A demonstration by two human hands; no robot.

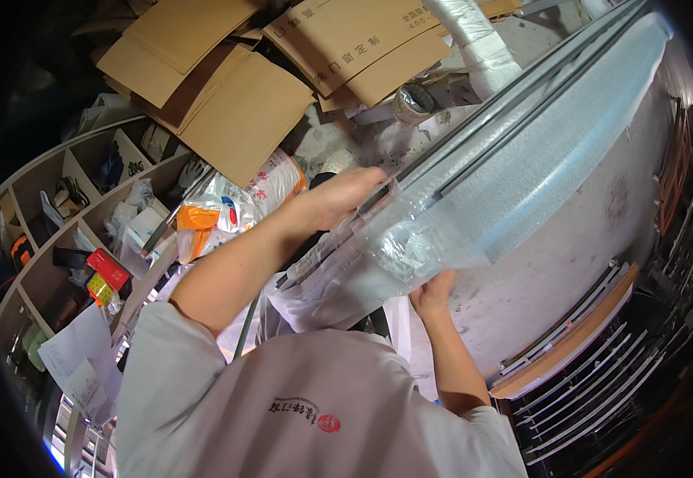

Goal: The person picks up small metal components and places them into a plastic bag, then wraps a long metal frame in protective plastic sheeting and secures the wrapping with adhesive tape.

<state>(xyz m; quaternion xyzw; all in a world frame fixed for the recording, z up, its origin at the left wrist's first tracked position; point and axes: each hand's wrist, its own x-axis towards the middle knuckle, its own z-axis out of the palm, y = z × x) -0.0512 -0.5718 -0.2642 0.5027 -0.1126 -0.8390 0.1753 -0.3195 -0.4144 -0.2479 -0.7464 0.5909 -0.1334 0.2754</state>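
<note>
A long bundle of dark strips, partly covered by whitish translucent foam wrap, slants from my waist to the upper right. Crinkled clear plastic lies over its near part. My left hand is closed on the bundle's left edge, with its fingertips partly hidden by the strips. Under the opposite edge, my right hand grips the wrap from below; most of its fingers are hidden behind the sheet. The near end of the wrap hangs loosely against my shirt.
Flattened cardboard is stacked at the upper left, above a plastic sack. A compartment shelf with tools and bags curves along the left. A tape roll and a white wrapped roll stand beyond. Long profiles lie lower right.
</note>
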